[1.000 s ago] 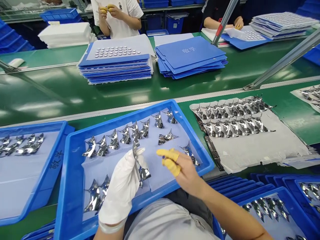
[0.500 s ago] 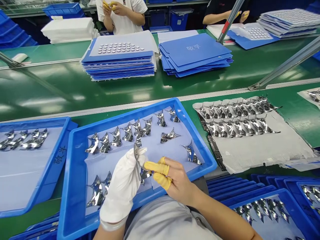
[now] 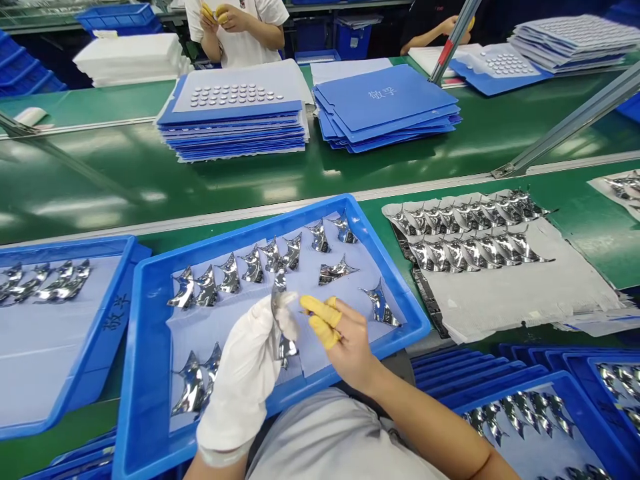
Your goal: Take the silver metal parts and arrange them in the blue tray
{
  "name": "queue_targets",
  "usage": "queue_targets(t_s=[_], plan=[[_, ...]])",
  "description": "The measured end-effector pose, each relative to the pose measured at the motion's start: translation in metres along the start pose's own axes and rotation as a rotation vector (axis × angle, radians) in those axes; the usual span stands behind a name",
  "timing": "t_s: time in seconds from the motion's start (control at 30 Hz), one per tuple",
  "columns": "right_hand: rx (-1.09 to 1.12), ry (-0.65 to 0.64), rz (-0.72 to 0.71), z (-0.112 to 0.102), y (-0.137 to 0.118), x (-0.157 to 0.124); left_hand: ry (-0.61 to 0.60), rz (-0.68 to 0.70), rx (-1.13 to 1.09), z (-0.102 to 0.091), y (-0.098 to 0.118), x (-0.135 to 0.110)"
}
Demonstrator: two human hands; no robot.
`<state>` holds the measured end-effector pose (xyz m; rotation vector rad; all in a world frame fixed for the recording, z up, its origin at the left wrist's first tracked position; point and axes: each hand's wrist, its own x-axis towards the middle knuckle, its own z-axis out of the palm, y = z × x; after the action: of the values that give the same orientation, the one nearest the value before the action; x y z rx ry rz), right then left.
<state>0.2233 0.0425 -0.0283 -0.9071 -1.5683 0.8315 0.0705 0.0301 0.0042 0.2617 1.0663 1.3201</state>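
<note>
Green conveyor belt (image 3: 150, 193) runs across the view; stacked blue corrugated folders (image 3: 385, 100) and a sheet of silver discs (image 3: 233, 95) are set on its far side, and a co-worker (image 3: 235, 33) is seen beyond them. 1 blue plastic tray (image 3: 150, 373) is placed directly ahead, lined with a pale lilac sheet (image 3: 320, 340) and holding mirror-chrome curved pieces (image 3: 230, 275) in loose rows. The left hand (image 3: 243, 373), in a white glove, is closed on 1 chrome piece (image 3: 286, 350), which is held upright above the tray. The right hand (image 3: 350, 340) is open and nothing is gripped by it; its 2 yellow-cotted fingers (image 3: 320, 319) are just beside the held piece, and contact cannot be told. Handling by the edges is judged best, since the mirror faces look easily marked and the sharp points call for slow fingers. Room is tight: other pieces lie near the hands, and the tray's right rim is close. 1 side tray (image 3: 95, 353) lies at left, 1 more (image 3: 565, 393) at lower right.
</note>
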Motion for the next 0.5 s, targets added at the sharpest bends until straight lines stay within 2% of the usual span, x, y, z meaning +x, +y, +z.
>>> queue_targets(t_s=[0.1,0.23,0.5], plan=[[0.116,0.009,0.012,-0.005,-0.006,0.001,-0.018,0.073,0.116,0.004,0.007,-0.003],[0.204,-0.060,0.063,-0.008,-0.010,0.000,0.010,0.092,0.217,0.007,0.013,-0.007],[0.287,-0.154,0.180,-0.002,-0.009,-0.004,0.058,0.112,0.243,0.012,0.012,-0.010]])
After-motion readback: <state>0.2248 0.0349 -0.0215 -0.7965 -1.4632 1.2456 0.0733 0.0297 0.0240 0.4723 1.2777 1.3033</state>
